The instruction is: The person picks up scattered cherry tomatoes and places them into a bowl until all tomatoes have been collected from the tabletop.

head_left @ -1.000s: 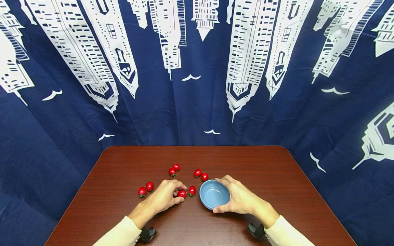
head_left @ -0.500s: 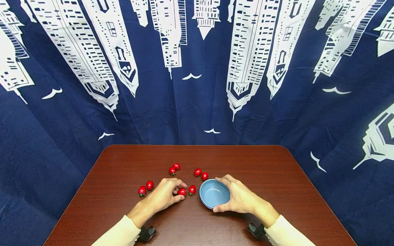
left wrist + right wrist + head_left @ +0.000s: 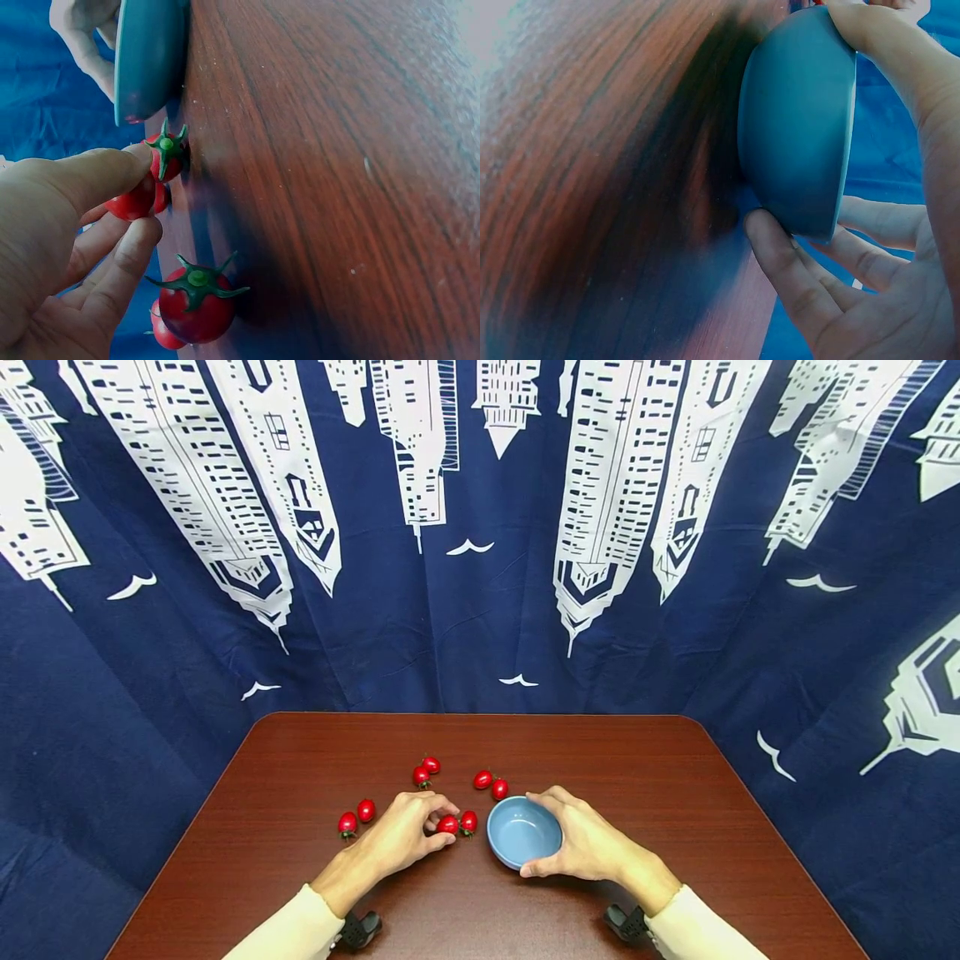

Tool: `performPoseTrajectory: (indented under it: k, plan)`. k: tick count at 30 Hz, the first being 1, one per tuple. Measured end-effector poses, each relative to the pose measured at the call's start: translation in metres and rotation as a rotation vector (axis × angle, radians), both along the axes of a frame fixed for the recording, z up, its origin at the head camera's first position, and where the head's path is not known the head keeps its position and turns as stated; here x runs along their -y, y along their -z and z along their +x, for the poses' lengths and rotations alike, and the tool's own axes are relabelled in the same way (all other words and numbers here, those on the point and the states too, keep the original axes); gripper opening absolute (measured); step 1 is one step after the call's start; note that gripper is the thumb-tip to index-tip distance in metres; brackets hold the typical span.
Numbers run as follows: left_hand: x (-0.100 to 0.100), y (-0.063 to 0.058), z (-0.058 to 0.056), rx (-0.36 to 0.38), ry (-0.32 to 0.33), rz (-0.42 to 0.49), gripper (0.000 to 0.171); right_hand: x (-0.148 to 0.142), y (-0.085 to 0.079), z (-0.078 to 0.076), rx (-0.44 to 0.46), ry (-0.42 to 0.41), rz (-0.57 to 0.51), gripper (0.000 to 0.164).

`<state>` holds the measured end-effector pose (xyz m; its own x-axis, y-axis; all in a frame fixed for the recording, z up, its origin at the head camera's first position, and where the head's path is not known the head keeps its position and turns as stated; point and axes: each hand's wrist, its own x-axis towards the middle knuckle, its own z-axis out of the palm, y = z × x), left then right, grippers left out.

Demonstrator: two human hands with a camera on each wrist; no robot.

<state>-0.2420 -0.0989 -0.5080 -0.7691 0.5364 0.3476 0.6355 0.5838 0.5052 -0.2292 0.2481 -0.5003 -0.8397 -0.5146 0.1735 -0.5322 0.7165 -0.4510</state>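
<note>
Our forearms point(image 3: 281, 931) angle inward; our left hand point(image 3: 408, 829) pinches between thumb point(image 3: 441, 841) and bent fingers point(image 3: 444, 804), while our right hand point(image 3: 581, 842) grips with thumb and fingers spread wide.

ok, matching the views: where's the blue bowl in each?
Head: bowl in the lower part, just right of centre, interior visible.
Left wrist: bowl left of centre, side-on, cut off by the top edge.
Right wrist: bowl upper part, right of centre, side-on.
Shared landmark: the right hand holding the bowl, in all three.
</note>
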Motion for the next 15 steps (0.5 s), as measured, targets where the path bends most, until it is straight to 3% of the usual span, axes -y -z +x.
performPoseTrajectory:
  k: [15]
  plan:
    - [-0.011, -0.008, 0.004, 0.034, 0.027, 0.075, 0.030, -0.001, 0.001, 0.000, 0.001, -0.001, 0.001, 0.114]
